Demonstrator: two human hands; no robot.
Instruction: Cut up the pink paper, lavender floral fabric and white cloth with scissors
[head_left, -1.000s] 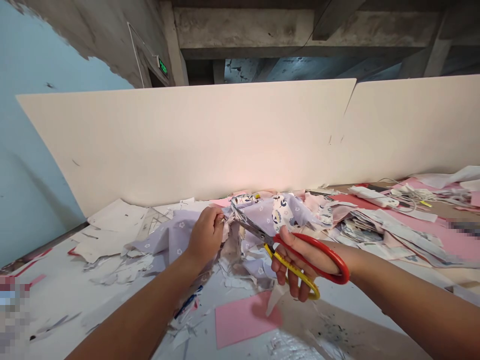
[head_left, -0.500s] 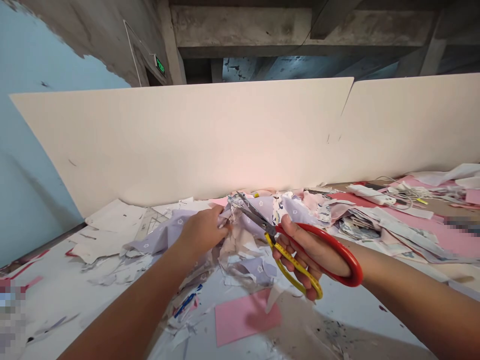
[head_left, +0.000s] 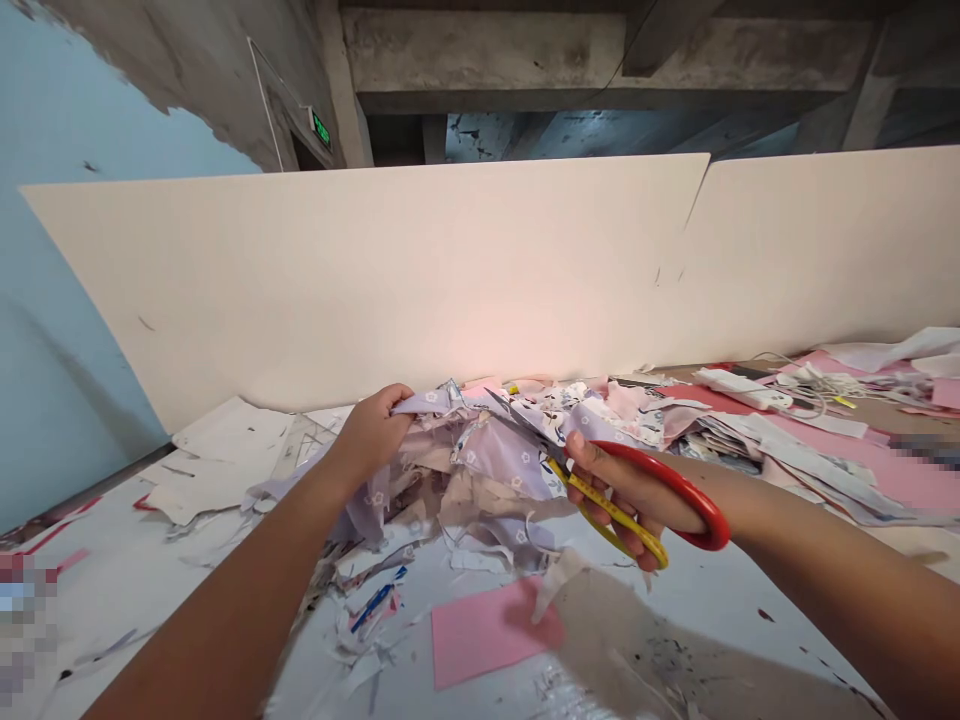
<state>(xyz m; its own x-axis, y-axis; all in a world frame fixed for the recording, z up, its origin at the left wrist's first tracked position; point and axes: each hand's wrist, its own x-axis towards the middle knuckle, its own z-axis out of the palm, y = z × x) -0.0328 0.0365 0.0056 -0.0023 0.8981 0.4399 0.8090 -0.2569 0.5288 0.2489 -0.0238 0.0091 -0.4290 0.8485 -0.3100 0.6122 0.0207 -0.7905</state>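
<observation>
Fingers (head_left: pixel 396 393) of the left hand (head_left: pixel 371 432) are curled shut in a pinch on the upper edge of a pale lilac cloth (head_left: pixel 491 452) printed with small white flowers. The edge is lifted clear of the heap beneath it. Judgement: the pinch holds that edge raised and stretched toward the blades, so the fabric presents a firm line rather than a slack fold.

Right hand (head_left: pixel 634 492), just right of the lilac cloth, is closed around steel-bladed scissors (head_left: pixel 552 458) with one red and one yellow loop handle. The red loop passes over the top of the hand and the yellow one lies across the curled fingers (head_left: pixel 585 455). The blades point up and left into the lilac cloth. Their tips are lost among the folds, so how far apart they stand cannot be told. Judgement: the wrist is angled so that the blades meet the stretched edge from the side opposite the pinch.

Surroundings:
- The lilac cloth lies bunched on a white, littered table (head_left: pixel 112 600).
- A flat pink paper rectangle (head_left: pixel 484 632) lies in front of it, nearer the person.
- Loose white paper sheets (head_left: pixel 225 440) lie to its left.
- A spread of printed fabric and paper offcuts (head_left: pixel 757 445) lies to its right, and a white power strip (head_left: pixel 739 385) lies beyond them.
- A tall cream board (head_left: pixel 450 280) stands upright behind it and closes off the back of the table.
</observation>
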